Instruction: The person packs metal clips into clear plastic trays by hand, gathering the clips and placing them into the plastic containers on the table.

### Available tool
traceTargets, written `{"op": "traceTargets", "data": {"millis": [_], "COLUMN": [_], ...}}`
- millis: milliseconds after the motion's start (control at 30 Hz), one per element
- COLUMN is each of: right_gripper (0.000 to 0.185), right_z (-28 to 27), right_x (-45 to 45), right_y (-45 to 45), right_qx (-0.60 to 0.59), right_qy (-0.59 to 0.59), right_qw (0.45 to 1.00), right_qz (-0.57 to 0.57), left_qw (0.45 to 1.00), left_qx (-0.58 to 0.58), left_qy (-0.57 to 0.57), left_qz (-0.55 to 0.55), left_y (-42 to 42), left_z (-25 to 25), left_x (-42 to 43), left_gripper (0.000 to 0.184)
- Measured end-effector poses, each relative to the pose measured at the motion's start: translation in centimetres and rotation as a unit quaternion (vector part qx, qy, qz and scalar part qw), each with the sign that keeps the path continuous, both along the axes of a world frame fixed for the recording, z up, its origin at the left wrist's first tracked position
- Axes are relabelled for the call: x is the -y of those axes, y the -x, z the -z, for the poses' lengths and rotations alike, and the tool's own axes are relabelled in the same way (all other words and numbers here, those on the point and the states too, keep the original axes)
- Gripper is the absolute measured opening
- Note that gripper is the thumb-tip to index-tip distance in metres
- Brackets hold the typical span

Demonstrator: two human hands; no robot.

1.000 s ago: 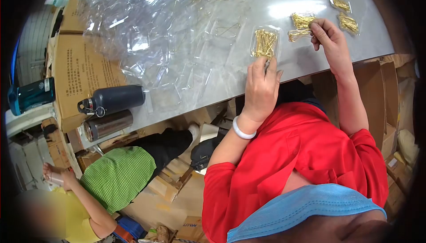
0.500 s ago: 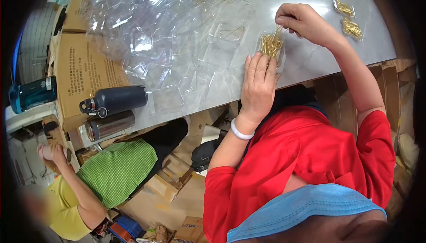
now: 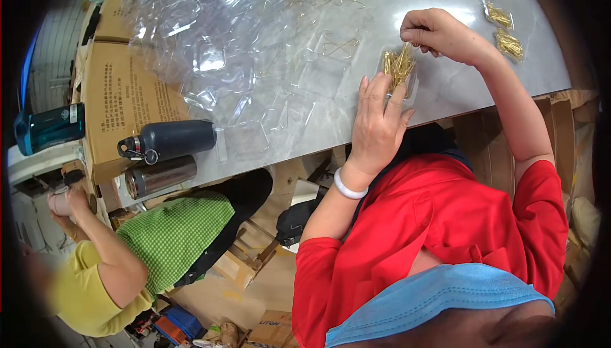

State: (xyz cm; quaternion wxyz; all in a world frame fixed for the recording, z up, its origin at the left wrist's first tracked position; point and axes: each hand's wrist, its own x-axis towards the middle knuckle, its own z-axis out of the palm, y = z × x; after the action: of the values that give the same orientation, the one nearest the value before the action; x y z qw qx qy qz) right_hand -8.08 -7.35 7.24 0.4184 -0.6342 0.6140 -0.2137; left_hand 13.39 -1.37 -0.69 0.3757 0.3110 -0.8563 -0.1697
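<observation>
1. Our left hand (image 3: 377, 128) has its fingers extended and a little parted, with the thumb apart; the fingertips touch the near end of the gold pins (image 3: 400, 68), without closing round them.
2. Our right hand (image 3: 435, 33) is closed, thumb and finger pinching the far end of the gold pins.
3. The gold pins sit between our two sets of fingers, in a clear tray (image 3: 413, 86) whose right rim shows beside the pins.
4. The table edge runs just below our left fingers, under the palm. Right of our right fingers, grey tabletop (image 3: 468, 84) stretches to the upper bundle (image 3: 499, 16) and the lower bundle (image 3: 510, 45), both gold, near the right-hand edge.
5. Left of our left fingers lies a loose wire (image 3: 342, 47); farther left, clear plastic pieces (image 3: 210, 30) spread widely across the surface.
6. Well left of our fingers, by the table's corner, a dark flask (image 3: 181, 140) and a metal tumbler (image 3: 164, 176) lie on their sides in the view, next to a cardboard box (image 3: 114, 93) and a teal bottle (image 3: 54, 129).
7. Beyond them, a co-worker (image 3: 102, 278) in yellow and green checks holds a pale cup (image 3: 60, 203).
</observation>
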Motion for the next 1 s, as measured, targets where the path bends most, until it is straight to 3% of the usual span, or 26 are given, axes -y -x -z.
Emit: {"op": "traceTargets", "data": {"millis": [133, 433, 633, 733, 867, 1000], "right_gripper": [0.022, 0.019, 0.022, 0.020, 0.018, 0.016], "right_z": [0.0, 0.3, -0.6, -1.6, -3.9, -3.6], "right_x": [-0.1, -0.2, 0.5, 1.3, 3.5, 8.0], "right_y": [0.1, 1.7, 1.8, 2.0, 1.2, -0.9], "right_qx": [-0.005, 0.039, 0.031, 0.017, -0.038, -0.062], "right_qy": [0.017, 0.045, 0.089, 0.093, 0.144, 0.230], "right_qw": [1.000, 0.997, 0.995, 0.995, 0.989, 0.964], "right_qz": [0.007, 0.039, 0.044, 0.041, 0.012, -0.121], "left_qw": [1.000, 0.998, 0.999, 0.988, 0.957, 0.941], "left_qx": [0.015, 0.057, 0.017, 0.040, 0.163, 0.238], "left_qy": [-0.009, 0.006, 0.003, 0.048, 0.085, 0.090], "left_qz": [-0.018, -0.016, -0.030, -0.144, -0.223, -0.223], "left_y": [0.5, 0.8, -0.6, -2.2, -3.2, -3.8], "left_z": [-1.2, 0.0, -2.7, -5.3, -7.1, -6.6], "left_x": [0.3, 0.8, 2.3, 5.4, 8.2, 10.8], "left_gripper": [0.060, 0.065, 0.049, 0.030, 0.024, 0.021]}}
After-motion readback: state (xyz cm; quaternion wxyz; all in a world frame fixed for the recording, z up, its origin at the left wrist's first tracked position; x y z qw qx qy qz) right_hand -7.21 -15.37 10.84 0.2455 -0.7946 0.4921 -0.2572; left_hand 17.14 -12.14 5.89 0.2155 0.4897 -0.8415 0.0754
